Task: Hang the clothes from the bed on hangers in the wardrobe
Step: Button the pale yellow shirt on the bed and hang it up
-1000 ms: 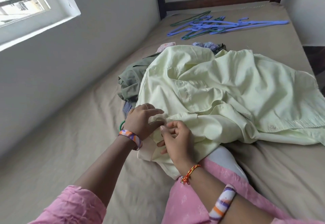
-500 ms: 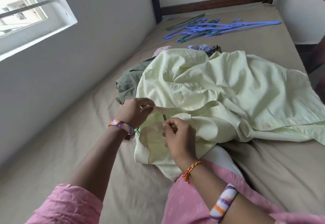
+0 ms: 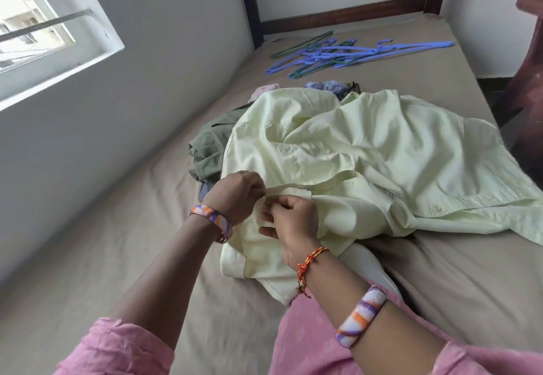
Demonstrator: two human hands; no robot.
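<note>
A pale green shirt (image 3: 367,151) lies spread and rumpled over the bed (image 3: 132,242), on top of an olive garment (image 3: 210,151) and other small clothes. My left hand (image 3: 238,193) pinches the shirt's collar edge at its near left corner. My right hand (image 3: 291,218) pinches the same edge right beside it, fingers curled on the cloth. A pile of blue and green plastic hangers (image 3: 338,55) lies at the far end of the bed. The wardrobe is out of view.
A grey wall with a window (image 3: 44,36) runs along the left of the bed. A dark wooden bed frame (image 3: 338,18) stands at the far end. A patterned blue cloth (image 3: 329,85) and a pink striped one (image 3: 264,91) peek out behind the shirt.
Both hands have come close together again on the collar edge after the left hand pulled it out leftward. The green hanger bit seen under the collar is now hidden.
</note>
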